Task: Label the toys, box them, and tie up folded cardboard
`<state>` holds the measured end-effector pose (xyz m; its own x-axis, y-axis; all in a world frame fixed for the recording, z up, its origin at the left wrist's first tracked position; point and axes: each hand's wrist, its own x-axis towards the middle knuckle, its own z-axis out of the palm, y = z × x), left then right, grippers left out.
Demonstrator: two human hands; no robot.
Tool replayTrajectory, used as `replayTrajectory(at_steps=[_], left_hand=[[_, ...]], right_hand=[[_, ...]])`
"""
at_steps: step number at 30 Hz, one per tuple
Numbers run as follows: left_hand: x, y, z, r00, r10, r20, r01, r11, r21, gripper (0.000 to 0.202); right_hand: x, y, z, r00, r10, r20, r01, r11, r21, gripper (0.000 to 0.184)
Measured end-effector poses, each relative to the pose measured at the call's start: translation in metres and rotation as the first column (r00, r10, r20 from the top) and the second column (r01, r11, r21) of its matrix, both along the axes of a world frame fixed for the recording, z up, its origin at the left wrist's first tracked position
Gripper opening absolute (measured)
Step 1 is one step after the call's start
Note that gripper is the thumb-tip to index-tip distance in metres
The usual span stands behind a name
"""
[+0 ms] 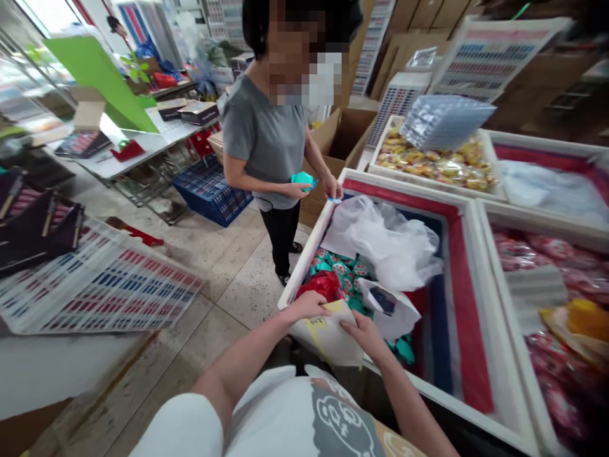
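My left hand (307, 306) and my right hand (365, 331) are closed on the two sides of a white bag-like wrapper (335, 330) with a yellow band and some dark writing. It hangs over the near corner of a large white bin (502, 381) lined with red, white and blue striped cloth. Just beyond my left hand lies a red plastic bag (323, 284). Teal wrapped packets (349, 273) fill that side of the bin. A crumpled clear plastic sheet (385, 238) and a torn white bag (390, 308) rest on top of them.
Across the bin's corner stands a co-worker (266, 127) holding a teal packet (301, 181). More bins with yellow packets (438, 155) and red packets (552, 251) adjoin on the right. White crates (114, 279), a blue basket (209, 193) and a table (128, 155) stand left.
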<state>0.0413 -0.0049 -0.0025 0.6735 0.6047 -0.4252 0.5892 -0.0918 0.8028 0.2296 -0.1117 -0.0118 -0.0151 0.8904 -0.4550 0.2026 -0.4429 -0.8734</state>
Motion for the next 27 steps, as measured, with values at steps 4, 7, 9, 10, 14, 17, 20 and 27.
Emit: replayTrajectory(at_steps=[4,7,9,10,14,17,20,27], left_hand=[[0.002,-0.004,-0.004,0.999,-0.029,0.013,0.030,0.999,-0.019,0.021],[0.008,-0.005,-0.005,0.996,-0.081,0.032,0.081,0.997,-0.010,0.025],[0.012,-0.005,-0.004,0.992,-0.120,0.028,0.120,0.993,-0.008,0.025],[0.014,-0.004,-0.004,0.990,-0.137,0.023,0.138,0.990,-0.024,0.024],[0.025,0.006,-0.003,0.985,-0.127,0.117,0.145,0.976,-0.162,0.028],[0.039,0.032,-0.001,0.974,0.098,0.204,-0.028,0.947,-0.320,0.033],[0.059,0.077,0.005,0.836,0.515,0.191,-0.332,0.751,-0.572,0.036],[0.104,0.171,0.017,0.579,0.803,0.139,-0.477,0.472,-0.741,0.051]], right_hand=[[0.001,-0.011,-0.006,0.998,-0.047,-0.051,0.047,0.999,-0.001,0.043],[0.004,-0.018,-0.009,0.996,-0.068,-0.064,0.068,0.998,-0.007,0.043],[0.006,-0.023,-0.009,0.993,-0.101,-0.065,0.100,0.995,-0.012,0.044],[0.007,-0.026,-0.009,0.990,-0.119,-0.072,0.119,0.993,-0.013,0.044],[0.011,-0.037,-0.010,0.974,-0.187,-0.131,0.184,0.982,-0.037,0.042],[0.013,-0.045,-0.013,0.959,-0.242,-0.146,0.239,0.970,-0.039,0.042],[0.012,-0.050,-0.017,0.957,-0.269,-0.107,0.269,0.963,-0.014,0.042],[0.006,-0.052,-0.022,0.933,-0.358,-0.036,0.359,0.933,0.027,0.040]])
